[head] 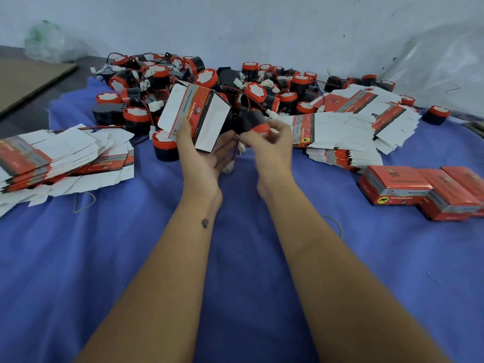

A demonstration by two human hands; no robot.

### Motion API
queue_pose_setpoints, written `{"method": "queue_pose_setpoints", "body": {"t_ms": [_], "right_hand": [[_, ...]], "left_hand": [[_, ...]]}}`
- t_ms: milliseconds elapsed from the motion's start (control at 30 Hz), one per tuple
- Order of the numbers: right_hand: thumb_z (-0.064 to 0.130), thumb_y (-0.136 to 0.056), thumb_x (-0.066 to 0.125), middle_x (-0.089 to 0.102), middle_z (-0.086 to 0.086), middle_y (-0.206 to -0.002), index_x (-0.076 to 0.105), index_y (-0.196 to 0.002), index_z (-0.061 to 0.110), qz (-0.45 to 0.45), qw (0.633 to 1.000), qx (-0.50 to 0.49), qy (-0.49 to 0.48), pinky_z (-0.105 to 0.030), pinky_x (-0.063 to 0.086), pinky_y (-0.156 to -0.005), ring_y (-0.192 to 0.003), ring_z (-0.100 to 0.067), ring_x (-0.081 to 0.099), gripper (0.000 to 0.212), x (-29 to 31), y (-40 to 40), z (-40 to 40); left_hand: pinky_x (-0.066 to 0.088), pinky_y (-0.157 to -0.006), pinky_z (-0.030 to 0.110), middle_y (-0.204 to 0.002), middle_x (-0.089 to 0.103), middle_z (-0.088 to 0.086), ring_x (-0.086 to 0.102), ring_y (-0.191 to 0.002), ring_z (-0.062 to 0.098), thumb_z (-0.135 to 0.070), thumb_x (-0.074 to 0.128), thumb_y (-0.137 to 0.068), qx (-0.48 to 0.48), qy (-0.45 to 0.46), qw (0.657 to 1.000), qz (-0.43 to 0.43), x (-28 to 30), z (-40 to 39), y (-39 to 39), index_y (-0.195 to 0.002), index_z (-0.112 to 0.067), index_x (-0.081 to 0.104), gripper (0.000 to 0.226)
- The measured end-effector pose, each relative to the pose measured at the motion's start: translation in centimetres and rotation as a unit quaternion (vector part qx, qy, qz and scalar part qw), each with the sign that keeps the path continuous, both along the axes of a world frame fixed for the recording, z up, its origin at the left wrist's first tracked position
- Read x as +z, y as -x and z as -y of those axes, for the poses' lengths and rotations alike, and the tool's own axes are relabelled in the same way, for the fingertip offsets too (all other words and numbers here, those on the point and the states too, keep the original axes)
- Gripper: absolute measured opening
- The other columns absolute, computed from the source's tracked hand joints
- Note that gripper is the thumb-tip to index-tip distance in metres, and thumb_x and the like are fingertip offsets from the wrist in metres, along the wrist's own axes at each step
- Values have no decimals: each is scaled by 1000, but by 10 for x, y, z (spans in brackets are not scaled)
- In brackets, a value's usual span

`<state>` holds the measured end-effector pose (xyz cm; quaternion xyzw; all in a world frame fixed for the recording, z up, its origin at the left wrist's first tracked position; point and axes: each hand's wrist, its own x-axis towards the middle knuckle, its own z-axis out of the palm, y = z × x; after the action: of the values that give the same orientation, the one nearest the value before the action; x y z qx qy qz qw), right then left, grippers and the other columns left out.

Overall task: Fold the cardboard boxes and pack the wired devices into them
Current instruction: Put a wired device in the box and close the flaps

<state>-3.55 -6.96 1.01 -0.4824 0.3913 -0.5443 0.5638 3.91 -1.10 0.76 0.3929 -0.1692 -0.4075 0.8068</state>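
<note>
Both forearms reach forward from the bottom of the view and meet above the blue cloth [235, 258], wrists close together. The left hand [203, 155] is turned palm up, thumb laid across the printed face of a folded-up cardboard box [195, 116] while the fingers cup it from beneath; the box stands tilted, its open white flap pointing up and to the left. The right hand [269, 148] is held just beside it, back of the hand toward the camera, fingers curled tight around a black wired device [255, 121] with a red rim. That device sits at the fingertips, against the right edge of the box and level with its open side. Motion blur softens this spot, so whether the device already touches the box is hard to say. A thin red wire and a white connector [241, 148] hang down between the two palms.

Behind the hands a large heap of devices [209, 79], black bodies with red caps and tangled leads, spreads along the far edge of the cloth. A stack of flat unfolded boxes [52, 158] lies to the left, and a second spread of flat boxes [348, 127] lies to the right. Near the right edge three closed red boxes [424, 189] sit side by side, touching. A sheet of clear plastic [440, 58] leans against the wall at the far right.
</note>
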Motion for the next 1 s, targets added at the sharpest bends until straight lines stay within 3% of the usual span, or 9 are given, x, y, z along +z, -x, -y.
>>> {"method": "queue_pose_setpoints", "body": {"t_ms": [100,167,267,367,500,600,667,767,1000], "right_hand": [[18,-75,67,60,-6,-103,55,-119,13,192,980,-2,-54,-25,43,-69,-85,-17,57,47,14,32,9],[19,-88,61,61,-7,-102,55,-120,13,247,968,-25,-44,-31,46,-72,-83,-19,58,33,13,55,13],[11,-92,60,61,-9,-109,54,-124,12,145,981,-131,9,-29,52,-76,-92,-21,60,32,7,71,4],[2,-87,64,55,-13,-124,49,-127,10,120,964,-222,85,-36,54,-91,-107,-24,58,43,7,69,-1],[-1,-83,67,44,-15,-132,46,-132,-1,-83,866,-353,346,-31,40,-108,-127,-24,42,54,9,71,-3],[-7,-81,64,40,-27,-132,50,-130,-6,-146,812,-389,411,-15,32,-105,-126,-2,34,50,9,70,-9],[-11,-78,62,39,-32,-130,54,-127,0,-168,796,-387,435,-9,32,-97,-119,8,33,51,9,69,-12],[-7,-78,62,42,-30,-130,62,-126,5,-233,782,-355,456,-31,45,-88,-109,-24,46,49,7,67,-16],[3,-63,60,56,-12,-126,65,-121,19,-429,740,-159,493,-42,44,-87,-103,-28,42,60,-1,54,-18]], "left_hand": [[55,-73,30,-95,74,8,71,-85,19,-58,32,-100,5,-7,1000,-15,-1,-1,1,-124,-17,61,56],[58,-68,30,-96,71,9,70,-85,20,-58,36,-99,17,-12,999,-45,-3,-1,0,-133,-15,55,58],[56,-65,25,-108,65,11,68,-88,19,-54,46,-98,47,-25,996,-68,-6,2,-2,-140,-14,48,58],[48,-55,21,-111,63,6,62,-71,13,-49,53,-96,49,-23,997,-46,-5,1,-2,-137,-15,51,53],[40,-47,21,-95,68,7,57,-58,13,-47,56,-91,-115,17,993,32,0,-6,10,-118,-13,63,44],[51,-65,24,-109,66,1,67,-80,11,-38,65,-90,-143,-62,968,197,-4,-6,20,-122,-16,54,40],[50,-76,22,-107,62,-7,62,-94,4,-36,78,-81,-77,-131,911,383,-11,-4,22,-111,-25,50,43],[48,-90,37,-115,55,-4,48,-111,18,-45,84,-69,30,-232,817,527,-18,-3,16,-117,-23,50,63],[50,-95,45,-108,62,-8,55,-115,23,-36,83,-73,25,-241,832,500,-16,-2,10,-124,-30,56,58]]}}
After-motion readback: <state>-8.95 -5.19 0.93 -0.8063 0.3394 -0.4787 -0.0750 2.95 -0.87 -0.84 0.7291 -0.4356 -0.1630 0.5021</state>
